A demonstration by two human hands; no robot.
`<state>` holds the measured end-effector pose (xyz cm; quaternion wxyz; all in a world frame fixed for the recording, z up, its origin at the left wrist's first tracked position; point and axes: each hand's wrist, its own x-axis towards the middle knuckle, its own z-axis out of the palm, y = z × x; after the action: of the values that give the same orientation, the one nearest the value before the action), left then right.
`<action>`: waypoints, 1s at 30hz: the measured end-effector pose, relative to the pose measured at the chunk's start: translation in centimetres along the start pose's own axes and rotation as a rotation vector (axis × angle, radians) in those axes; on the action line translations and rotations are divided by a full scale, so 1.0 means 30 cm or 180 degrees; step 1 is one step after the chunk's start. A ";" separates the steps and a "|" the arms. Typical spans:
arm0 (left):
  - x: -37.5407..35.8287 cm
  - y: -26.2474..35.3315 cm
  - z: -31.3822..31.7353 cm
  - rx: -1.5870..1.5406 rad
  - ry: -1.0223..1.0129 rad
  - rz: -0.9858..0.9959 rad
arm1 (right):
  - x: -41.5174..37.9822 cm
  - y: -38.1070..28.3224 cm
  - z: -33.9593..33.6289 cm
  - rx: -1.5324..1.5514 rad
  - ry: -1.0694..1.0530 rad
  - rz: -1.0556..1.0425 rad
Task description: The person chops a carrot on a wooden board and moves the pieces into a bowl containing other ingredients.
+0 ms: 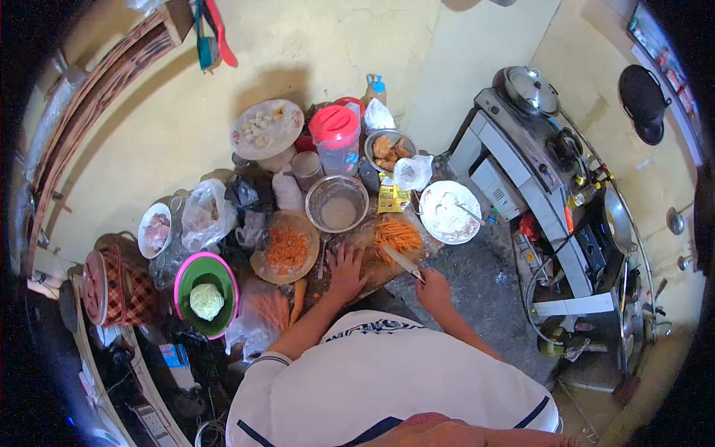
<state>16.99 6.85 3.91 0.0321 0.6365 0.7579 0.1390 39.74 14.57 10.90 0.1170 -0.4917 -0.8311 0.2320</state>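
Note:
My right hand (434,292) is wrapped round the handle of a kitchen knife (402,261), its blade pointing up and left to the edge of a pile of carrot strips (397,234). My left hand (345,273) lies flat with fingers spread on the wooden board (372,279), left of the pile. Beside its wrist is a whole carrot (299,299). A plate of shredded carrot (288,247) stands left of that hand, and a spoon (322,261) lies between them. Beyond my fingers sits a metal bowl (337,205) with pale liquid.
A plate of white powder (450,212) is right of the board. Behind stand a red-lidded pitcher (335,134) and a bowl of fried pieces (389,149). Left are a cabbage (206,301) in a green basin (186,316) and a bag of carrots (261,313). A stove (525,149) stands right.

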 end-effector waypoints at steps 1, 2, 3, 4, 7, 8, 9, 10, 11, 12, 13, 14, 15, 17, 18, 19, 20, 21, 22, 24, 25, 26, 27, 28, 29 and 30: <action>-0.004 0.006 -0.005 -0.0001 0.0012 0.0056 | 0.009 0.017 0.005 0.0103 0.0176 -0.0108; -0.012 0.016 -0.010 -0.0247 0.0009 0.0031 | 0.020 0.033 0.009 0.0203 0.0352 -0.0214; -0.014 0.025 -0.013 -0.0491 0.0003 0.0005 | 0.038 0.035 0.017 0.0199 0.0402 -0.0185; -0.018 0.032 -0.003 -0.0490 0.0004 0.0056 | 0.060 0.021 0.031 0.0216 0.0382 -0.0187; -0.027 0.034 0.033 -0.0494 0.0136 0.0175 | 0.134 -0.049 0.086 0.0336 0.0203 0.0061; -0.028 0.028 0.046 -0.0729 0.0303 0.0185 | 0.163 -0.080 0.103 0.0427 0.0004 0.0276; -0.025 0.020 0.055 -0.0963 0.0477 0.0200 | 0.187 -0.108 0.116 0.0445 0.0050 0.0277; -0.029 0.017 0.042 -0.0881 0.0426 0.0223 | 0.204 -0.129 0.132 0.0495 -0.0331 0.0028; -0.025 0.020 0.036 -0.0871 0.0438 0.0270 | 0.213 -0.148 0.149 0.0537 -0.0715 -0.0214; -0.023 0.024 0.035 -0.0917 0.0564 0.0331 | 0.215 -0.149 0.204 0.0548 -0.0676 -0.0191; -0.021 0.028 0.038 -0.0970 0.0674 0.0389 | 0.212 -0.133 0.291 0.0745 -0.0506 -0.0368; -0.020 0.029 0.042 -0.0977 0.0642 0.0423 | 0.203 -0.124 0.345 0.0940 -0.0345 -0.0538; -0.016 0.026 0.042 -0.0800 0.0688 0.0471 | 0.194 -0.135 0.351 0.0951 -0.0325 -0.0500; -0.009 0.023 0.043 -0.0625 0.0724 0.0556 | 0.169 -0.161 0.319 0.1050 -0.0114 -0.0502; -0.005 0.026 0.042 -0.0587 0.0777 0.0556 | 0.165 -0.158 0.277 0.1056 -0.0074 -0.0463; -0.004 0.032 0.036 -0.0555 0.0824 0.0562 | 0.160 -0.145 0.222 0.1049 -0.0195 -0.0666; -0.010 0.041 0.028 -0.0570 0.0792 0.0626 | 0.143 -0.123 0.172 0.1043 -0.0317 -0.0859; -0.014 0.051 0.012 -0.0665 0.0720 0.0482 | 0.116 -0.091 0.131 0.1050 -0.0271 -0.0801; -0.007 0.058 0.003 -0.0754 0.0667 0.0344 | 0.095 -0.050 0.085 0.1257 -0.0311 -0.0600; -0.002 0.054 0.015 -0.0881 0.0603 0.0365 | 0.053 0.069 0.013 0.1588 -0.0298 -0.0249; -0.004 0.047 0.027 -0.0997 0.0534 0.0309 | 0.013 0.146 -0.004 0.1718 -0.0255 -0.0092; -0.014 0.037 0.049 -0.0995 0.0556 0.0390 | -0.025 0.273 0.028 0.1335 -0.0377 0.0240; -0.031 0.027 0.078 -0.1043 0.0735 0.0408 | -0.069 0.419 0.082 0.0957 -0.0501 0.0585; -0.030 0.033 0.097 -0.1102 0.0911 0.0428 | -0.133 0.543 0.112 0.0377 -0.0613 0.0995; -0.018 0.053 0.100 -0.1119 0.0921 0.0518 | -0.221 0.637 0.080 -0.0019 -0.1006 0.0849; -0.010 0.084 0.095 -0.0952 0.0703 0.0648 | -0.317 0.765 0.114 -0.0351 -0.1357 0.1190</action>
<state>20.09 7.43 1.76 0.0288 0.6789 0.6596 0.3214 60.46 14.75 -3.24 -0.1320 -0.5821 -0.7432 0.3022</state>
